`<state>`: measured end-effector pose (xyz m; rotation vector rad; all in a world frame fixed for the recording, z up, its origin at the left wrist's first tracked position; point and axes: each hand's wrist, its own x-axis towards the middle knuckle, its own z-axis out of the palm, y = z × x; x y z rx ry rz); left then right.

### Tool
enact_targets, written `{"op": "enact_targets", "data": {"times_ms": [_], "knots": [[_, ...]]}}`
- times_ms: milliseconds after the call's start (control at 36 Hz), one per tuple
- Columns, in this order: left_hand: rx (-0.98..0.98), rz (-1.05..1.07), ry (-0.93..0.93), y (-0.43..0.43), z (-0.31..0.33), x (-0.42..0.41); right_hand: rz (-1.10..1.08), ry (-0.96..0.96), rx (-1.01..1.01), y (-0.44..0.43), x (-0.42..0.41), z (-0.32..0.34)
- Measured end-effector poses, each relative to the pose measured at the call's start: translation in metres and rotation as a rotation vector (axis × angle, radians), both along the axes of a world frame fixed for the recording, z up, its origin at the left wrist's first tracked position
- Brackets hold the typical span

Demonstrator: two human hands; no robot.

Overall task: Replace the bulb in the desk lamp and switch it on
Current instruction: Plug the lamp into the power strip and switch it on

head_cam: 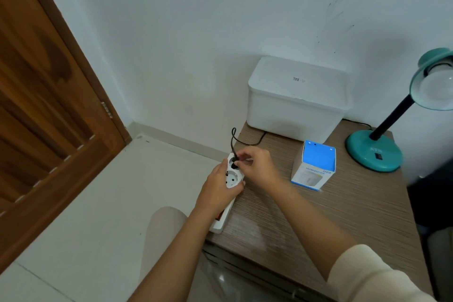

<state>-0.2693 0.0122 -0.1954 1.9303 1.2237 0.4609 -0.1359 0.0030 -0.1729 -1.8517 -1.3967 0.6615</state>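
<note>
Left hand: the left hand [219, 189] is wrapped around the white power strip [229, 187], fingers curled over its right edge, gripping it at the left edge of the tabletop [331, 216].
Right hand: the right hand [257, 167] pinches the black plug [234, 164] between thumb and fingertips, right at the far socket of the strip; whether the plug is fully seated cannot be told.
Power strip: it lies along the tabletop's left edge, its near end overhanging slightly; a second round socket just near of the plug is free, and a red switch [220, 215] shows at the near end under the left wrist.
Cord: the black cord [241, 140] loops up from the plug, then runs right along the tabletop and goes behind the white box.
Desk lamp: the teal desk lamp [392, 130] stands at the far right of the tabletop, well apart from both hands, round base flat with a small black switch on it, black neck leaning right.
Bulb: a white bulb [440, 84] sits inside the teal shade, facing the camera and unlit.
White box: a lidded white box [297, 98] rests at the far edge against the wall.
Carton: a small blue and white carton [315, 167] printed "HUMIDIFIER" stands upright between the hands and the lamp base.
Surroundings: a wooden door [49, 105] on the left, pale tiled floor [85, 216] below it.
</note>
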Motion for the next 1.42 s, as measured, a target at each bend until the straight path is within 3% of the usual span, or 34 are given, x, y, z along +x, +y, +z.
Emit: {"op": "enact_targets", "data": {"times_ms": [139,361,528,639,861,972,1139,1250,1417], "knots": [[-0.006,-0.043,0.011,0.000,0.004,-0.003,0.033,0.009,-0.082,-0.007,0.003,0.014],[0.212,-0.009,-0.007,0.006,0.048,0.014,-0.050,-0.107,-0.116,-0.035,0.051,0.066],[0.323,-0.110,-0.092,0.008,0.096,0.087,-0.208,-0.188,-0.135,-0.075,0.121,0.103],[0.301,-0.304,-0.065,-0.005,0.109,0.156,-0.317,-0.214,-0.156,-0.106,0.168,0.107],[0.094,-0.556,0.003,-0.046,0.088,0.271,-0.490,-0.129,-0.299,-0.151,0.239,0.068],[-0.021,-0.537,0.031,-0.046,0.050,0.310,-0.548,-0.081,-0.311,-0.157,0.265,0.035],[-0.089,-0.343,0.004,-0.045,0.001,0.334,-0.623,-0.011,-0.251,-0.145,0.278,-0.003],[-0.040,-0.267,0.029,-0.041,-0.021,0.343,-0.739,0.054,-0.159,-0.131,0.285,-0.017],[0.194,-0.299,0.050,-0.041,-0.039,0.348,-0.841,0.093,-0.084,-0.120,0.285,-0.032]]}}
